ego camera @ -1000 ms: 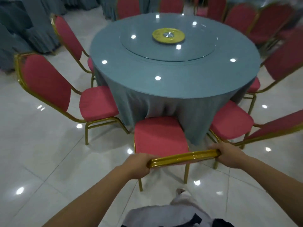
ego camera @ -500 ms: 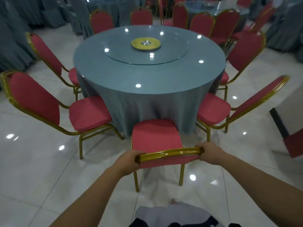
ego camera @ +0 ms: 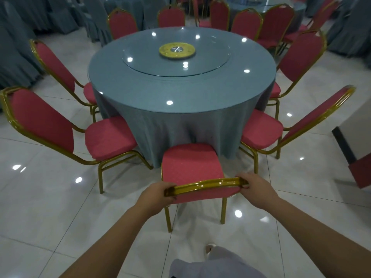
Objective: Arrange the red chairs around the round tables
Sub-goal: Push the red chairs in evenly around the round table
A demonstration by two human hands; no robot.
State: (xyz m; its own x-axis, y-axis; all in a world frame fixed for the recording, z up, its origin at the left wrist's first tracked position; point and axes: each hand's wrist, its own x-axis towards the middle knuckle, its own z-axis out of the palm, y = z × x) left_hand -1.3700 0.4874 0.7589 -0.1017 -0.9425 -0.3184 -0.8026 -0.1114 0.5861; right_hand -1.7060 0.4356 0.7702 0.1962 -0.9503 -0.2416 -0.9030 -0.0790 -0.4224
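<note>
The left hand (ego camera: 158, 194) and the right hand (ego camera: 256, 187) are seen curled round the two ends of the gold top rail (ego camera: 202, 186) of a red chair (ego camera: 190, 163), which is gripped firmly from behind. The chair is stood on the white tiled floor (ego camera: 50, 197), its seat front set against the blue-grey cloth of the round table (ego camera: 180, 121). It is flanked by a left chair (ego camera: 40, 119) and a right chair (ego camera: 261, 133). A glass turntable (ego camera: 210, 59) with a yellow disc (ego camera: 177, 50) is carried on the tabletop.

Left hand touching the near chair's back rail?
Touching. Head view: left hand curls round the left end of the near chair's gold back rail.
</note>
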